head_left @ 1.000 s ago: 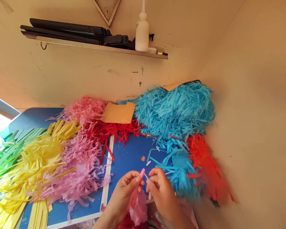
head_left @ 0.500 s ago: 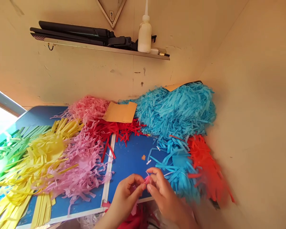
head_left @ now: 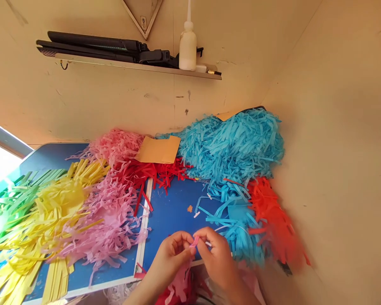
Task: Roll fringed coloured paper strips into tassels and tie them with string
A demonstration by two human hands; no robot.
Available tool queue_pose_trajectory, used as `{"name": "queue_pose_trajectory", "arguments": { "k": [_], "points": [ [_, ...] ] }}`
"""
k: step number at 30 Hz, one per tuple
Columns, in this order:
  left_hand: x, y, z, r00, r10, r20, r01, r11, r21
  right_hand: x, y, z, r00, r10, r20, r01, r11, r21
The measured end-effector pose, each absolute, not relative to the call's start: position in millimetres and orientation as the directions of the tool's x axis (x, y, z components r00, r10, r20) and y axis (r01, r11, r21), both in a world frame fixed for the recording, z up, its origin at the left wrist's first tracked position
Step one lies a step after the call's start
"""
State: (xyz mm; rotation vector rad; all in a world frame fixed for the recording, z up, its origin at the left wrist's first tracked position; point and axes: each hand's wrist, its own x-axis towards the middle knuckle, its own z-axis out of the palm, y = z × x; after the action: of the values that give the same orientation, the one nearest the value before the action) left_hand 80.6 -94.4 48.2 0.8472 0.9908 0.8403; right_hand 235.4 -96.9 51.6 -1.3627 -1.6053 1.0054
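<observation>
- Your left hand (head_left: 169, 258) and right hand (head_left: 217, 260) meet at the near edge of the blue table (head_left: 174, 212). Both sets of fingertips are pressed together on the rolled top of a pink tissue tassel (head_left: 194, 242). Its fringe hangs down between your wrists, below the table edge.
- The rolled neck looks very small and thin. If you twist too hard, the tissue could tear just under your fingertips.
- If you ease either pinch, I judge the roll could spring loose, since only fingertip pressure seems to hold it.
- The hanging fringe is close to red and pink scraps near your lap. The strands could snag there and pull the neck out of your grip.
- The blue fringe pile (head_left: 231, 148) spills down just beside your right hand. Loose blue strips could get caught into the twist.
- The pink fringe heap (head_left: 104, 220) lies near your left forearm, and a wide elbow could drag it off the table.
- The white glue bottle (head_left: 187, 48) stands on the wall shelf (head_left: 130, 64), well apart from your hands. Reaching for it one-handed would leave the roll held by a single pinch.
</observation>
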Motion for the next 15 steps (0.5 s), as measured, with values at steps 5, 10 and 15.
{"name": "queue_pose_trajectory", "arguments": {
  "k": [5, 10, 15],
  "points": [
    [79, -92, 50, 0.357, 0.861, -0.364, -0.289, 0.472, 0.833, 235, -98, 46, -0.088, 0.994, 0.069, 0.317, 0.094, -0.944],
    [77, -88, 40, 0.292, 0.832, -0.472, -0.5, 0.553, 0.666, 241, -92, 41, -0.116, 0.987, -0.107, 0.082, -0.098, -0.992],
    [74, -85, 36, 0.236, 0.833, -0.501, -0.538, 0.541, 0.646, 243, -91, 44, -0.213, 0.933, -0.291, 0.14, -0.266, -0.954]
  ]
}}
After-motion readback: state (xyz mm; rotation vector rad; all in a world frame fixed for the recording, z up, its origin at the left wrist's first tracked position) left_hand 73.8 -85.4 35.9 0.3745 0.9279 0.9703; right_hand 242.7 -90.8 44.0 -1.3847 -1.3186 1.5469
